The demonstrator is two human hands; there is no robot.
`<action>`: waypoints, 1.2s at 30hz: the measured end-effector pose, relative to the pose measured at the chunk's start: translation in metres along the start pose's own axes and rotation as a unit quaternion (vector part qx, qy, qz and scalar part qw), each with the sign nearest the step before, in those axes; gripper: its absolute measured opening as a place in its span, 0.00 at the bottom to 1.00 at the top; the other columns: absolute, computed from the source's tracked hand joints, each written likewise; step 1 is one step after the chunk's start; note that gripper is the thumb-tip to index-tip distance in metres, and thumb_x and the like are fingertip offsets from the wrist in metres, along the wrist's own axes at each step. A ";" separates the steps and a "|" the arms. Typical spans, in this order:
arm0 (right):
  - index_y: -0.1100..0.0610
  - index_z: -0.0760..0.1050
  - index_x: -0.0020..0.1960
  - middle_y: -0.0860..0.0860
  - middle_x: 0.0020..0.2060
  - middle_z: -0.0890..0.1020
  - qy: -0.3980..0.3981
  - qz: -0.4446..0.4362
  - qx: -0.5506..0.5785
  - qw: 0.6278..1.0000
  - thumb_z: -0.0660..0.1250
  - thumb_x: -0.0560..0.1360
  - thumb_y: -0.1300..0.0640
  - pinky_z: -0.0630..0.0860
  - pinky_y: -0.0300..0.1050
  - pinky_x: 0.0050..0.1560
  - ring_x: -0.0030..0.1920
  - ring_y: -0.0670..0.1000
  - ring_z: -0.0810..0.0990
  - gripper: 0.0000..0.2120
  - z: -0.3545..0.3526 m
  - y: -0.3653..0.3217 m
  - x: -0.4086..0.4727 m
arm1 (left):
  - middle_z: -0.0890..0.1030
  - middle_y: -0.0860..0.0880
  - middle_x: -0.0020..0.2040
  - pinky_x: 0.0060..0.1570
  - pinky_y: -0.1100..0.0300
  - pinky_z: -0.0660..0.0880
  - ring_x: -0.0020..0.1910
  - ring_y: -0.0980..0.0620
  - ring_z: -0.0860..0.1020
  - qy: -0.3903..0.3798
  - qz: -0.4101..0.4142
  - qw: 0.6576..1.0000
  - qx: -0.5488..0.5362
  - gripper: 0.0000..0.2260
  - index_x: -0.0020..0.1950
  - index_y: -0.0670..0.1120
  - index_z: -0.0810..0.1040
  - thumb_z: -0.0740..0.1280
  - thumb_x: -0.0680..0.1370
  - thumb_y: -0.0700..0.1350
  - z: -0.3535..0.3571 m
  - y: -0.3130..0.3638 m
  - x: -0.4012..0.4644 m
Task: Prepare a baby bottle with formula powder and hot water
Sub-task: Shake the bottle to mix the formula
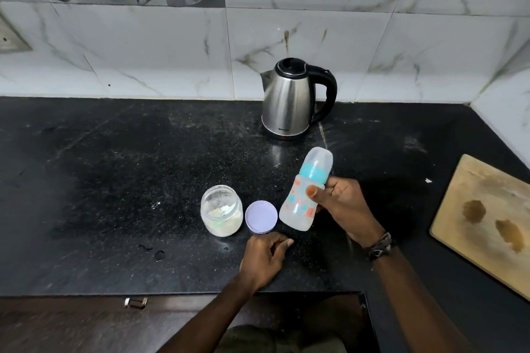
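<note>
My right hand (pixel 341 206) grips a capped baby bottle (pixel 301 206) with a teal ring and a clear cap, tilted with its top leaning right, above the black counter (pixel 143 180). The bottle holds cloudy white liquid. An open clear jar (pixel 220 210) with some pale formula powder stands left of the bottle. Its lilac lid (pixel 261 217) lies upturned between the jar and the bottle. My left hand (pixel 265 258) rests on the counter just in front of the lid, fingers loosely curled and holding nothing. A steel electric kettle (pixel 289 100) with a black handle stands at the back.
A wooden cutting board (pixel 487 218) with two brown stains lies at the right. The marble-tiled wall (pixel 172 51) closes the back and the right corner. Water drops and powder specks dot the counter. A drawer handle (pixel 136 301) shows below the counter's front edge.
</note>
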State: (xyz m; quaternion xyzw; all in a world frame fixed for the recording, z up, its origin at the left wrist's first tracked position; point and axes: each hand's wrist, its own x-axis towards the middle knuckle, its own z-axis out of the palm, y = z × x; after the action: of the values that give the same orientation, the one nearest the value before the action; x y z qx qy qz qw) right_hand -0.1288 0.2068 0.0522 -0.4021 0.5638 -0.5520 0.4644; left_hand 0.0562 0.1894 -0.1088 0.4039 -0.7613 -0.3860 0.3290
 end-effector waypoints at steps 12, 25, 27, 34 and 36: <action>0.60 0.82 0.50 0.57 0.45 0.86 0.133 -0.054 0.113 0.983 0.76 0.65 0.38 0.83 0.48 0.42 0.43 0.54 0.85 0.27 -0.010 -0.009 0.006 | 0.81 0.53 0.32 0.35 0.53 0.75 0.31 0.58 0.77 -0.006 0.016 1.000 0.022 0.11 0.41 0.48 0.82 0.68 0.81 0.50 -0.002 0.002 0.007; 0.57 0.82 0.47 0.53 0.41 0.87 0.070 -0.028 0.031 0.997 0.78 0.60 0.35 0.81 0.41 0.36 0.40 0.50 0.85 0.28 0.002 -0.004 -0.004 | 0.80 0.53 0.31 0.34 0.53 0.74 0.31 0.56 0.77 -0.006 0.018 1.000 0.024 0.11 0.40 0.51 0.78 0.67 0.82 0.50 -0.002 0.001 0.001; 0.56 0.83 0.47 0.52 0.43 0.87 0.011 -0.044 0.017 0.999 0.80 0.56 0.35 0.83 0.43 0.40 0.43 0.50 0.86 0.30 -0.001 -0.009 -0.009 | 0.79 0.53 0.30 0.33 0.54 0.74 0.30 0.57 0.77 -0.001 0.022 1.000 0.020 0.11 0.40 0.52 0.77 0.67 0.82 0.50 -0.003 0.001 0.002; 0.57 0.82 0.47 0.55 0.43 0.87 0.094 -0.045 0.041 0.994 0.78 0.55 0.30 0.83 0.46 0.38 0.42 0.54 0.85 0.35 -0.003 -0.009 -0.004 | 0.80 0.53 0.31 0.34 0.51 0.76 0.31 0.55 0.79 -0.005 0.015 1.000 0.021 0.11 0.41 0.50 0.81 0.67 0.82 0.51 -0.001 -0.002 0.001; 0.57 0.83 0.48 0.55 0.45 0.87 0.041 -0.049 0.016 0.998 0.80 0.56 0.34 0.84 0.49 0.44 0.46 0.55 0.86 0.32 -0.003 -0.010 -0.009 | 0.80 0.53 0.31 0.34 0.51 0.76 0.31 0.56 0.78 0.000 0.014 1.000 0.018 0.11 0.41 0.50 0.80 0.67 0.82 0.51 -0.001 -0.003 0.002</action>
State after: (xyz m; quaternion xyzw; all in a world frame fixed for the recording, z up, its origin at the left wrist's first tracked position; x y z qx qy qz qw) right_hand -0.1306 0.2151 0.0626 -0.3988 0.5529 -0.5992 0.4197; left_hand 0.0575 0.1865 -0.1109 0.3996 -0.7737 -0.3673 0.3269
